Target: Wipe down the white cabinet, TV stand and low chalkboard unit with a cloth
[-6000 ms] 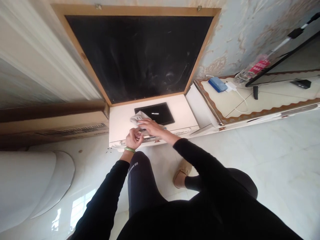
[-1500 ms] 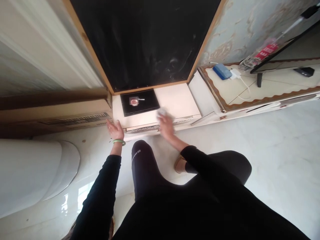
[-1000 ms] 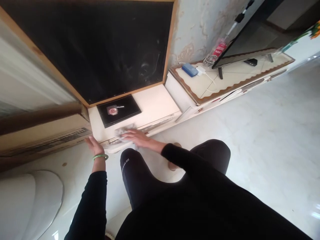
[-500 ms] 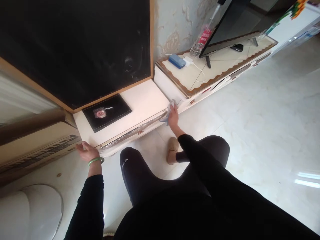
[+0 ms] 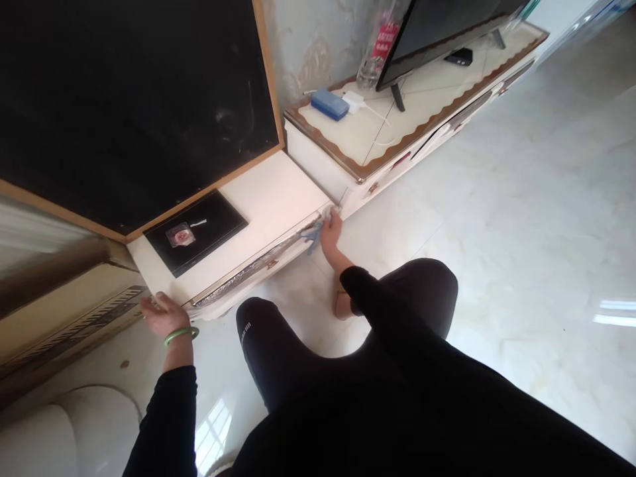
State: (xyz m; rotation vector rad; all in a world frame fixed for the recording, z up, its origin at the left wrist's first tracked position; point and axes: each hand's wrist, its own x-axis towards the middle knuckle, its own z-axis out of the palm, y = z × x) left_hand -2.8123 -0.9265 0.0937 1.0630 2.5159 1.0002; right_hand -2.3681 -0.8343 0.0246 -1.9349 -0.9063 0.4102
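Observation:
My right hand [image 5: 331, 233] is closed on a crumpled cloth [image 5: 312, 234], pale at the fingers with a bluish end hanging below. It presses at the right front corner of the low white cabinet [image 5: 278, 192]. At the cabinet's left front corner is my left hand [image 5: 165, 314], its fingers apart and a green bangle on the wrist. A black flat panel [image 5: 213, 232] lies on the cabinet top, and a small clear packet [image 5: 179, 234] rests on it.
A framed blackboard [image 5: 149, 99] stands behind the cabinet top. To the right, a higher cabinet [image 5: 342, 149] holds a blue box [image 5: 329, 105], a bottle [image 5: 380, 50] and a television [image 5: 447, 33]. A long carton [image 5: 64, 298] is at the left.
The view has shifted, so the furniture sits further left. My right hand and the cloth are now closer to the low cabinet's front corner, and more of the bluish end shows.

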